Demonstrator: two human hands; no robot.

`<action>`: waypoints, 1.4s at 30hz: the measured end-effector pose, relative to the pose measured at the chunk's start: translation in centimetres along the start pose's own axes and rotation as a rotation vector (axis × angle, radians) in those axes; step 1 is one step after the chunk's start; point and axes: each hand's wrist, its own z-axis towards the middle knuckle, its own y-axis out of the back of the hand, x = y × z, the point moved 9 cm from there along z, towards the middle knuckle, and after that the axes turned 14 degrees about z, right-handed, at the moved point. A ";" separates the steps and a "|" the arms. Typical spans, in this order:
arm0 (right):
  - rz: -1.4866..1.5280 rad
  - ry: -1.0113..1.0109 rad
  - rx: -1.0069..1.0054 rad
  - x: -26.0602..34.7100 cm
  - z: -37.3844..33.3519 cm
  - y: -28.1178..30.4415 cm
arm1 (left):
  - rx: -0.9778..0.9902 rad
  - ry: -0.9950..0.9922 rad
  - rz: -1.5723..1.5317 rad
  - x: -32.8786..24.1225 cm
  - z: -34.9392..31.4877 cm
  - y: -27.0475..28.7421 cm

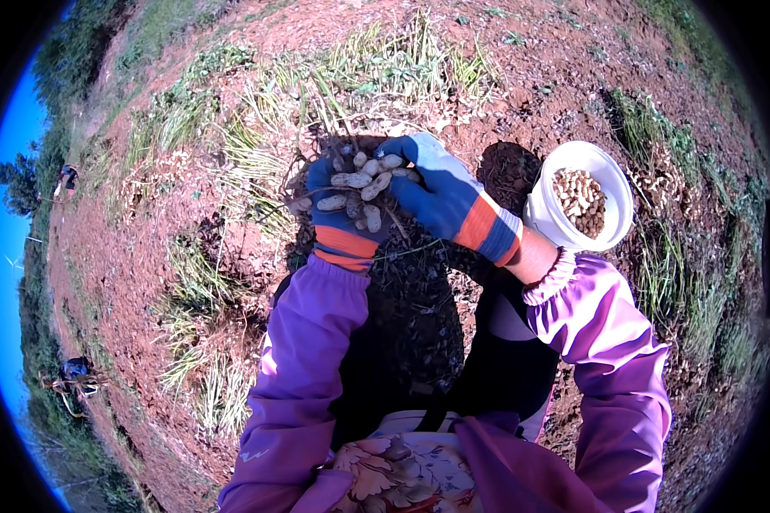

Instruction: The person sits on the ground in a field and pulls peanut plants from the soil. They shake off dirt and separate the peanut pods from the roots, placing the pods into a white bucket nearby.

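A cluster of pale, soil-flecked peanuts [361,182] hangs on its thin roots in front of me. My left hand [320,181], in a blue glove with an orange striped cuff, is closed round the peanut plant from the left and below. From the right, my right hand [443,186], gloved alike, has its thumb and fingers closed at the cluster's right side, on peanuts there. Its fingertips are partly hidden by the nuts. Dry stems [329,107] run away from the cluster at the top.
At my right stands a white bucket [536,205], part filled with loose peanuts [578,202]. Pulled plants [393,64] lie ahead and more bunches [198,278] lie at left on reddish soil [137,316]. Two people [77,369] are far off at left.
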 end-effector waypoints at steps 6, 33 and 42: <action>-0.027 -0.137 -0.038 -0.9 -0.3 0.9 | 0.059 0.033 -0.010 1.0 0.5 -1.7; 0.470 -0.297 -0.330 -4.6 0.1 0.7 | -0.046 0.032 -0.114 0.4 0.4 -0.2; 0.797 -0.445 -0.427 -5.4 -0.8 1.0 | 0.142 0.055 -0.205 1.1 0.5 -0.7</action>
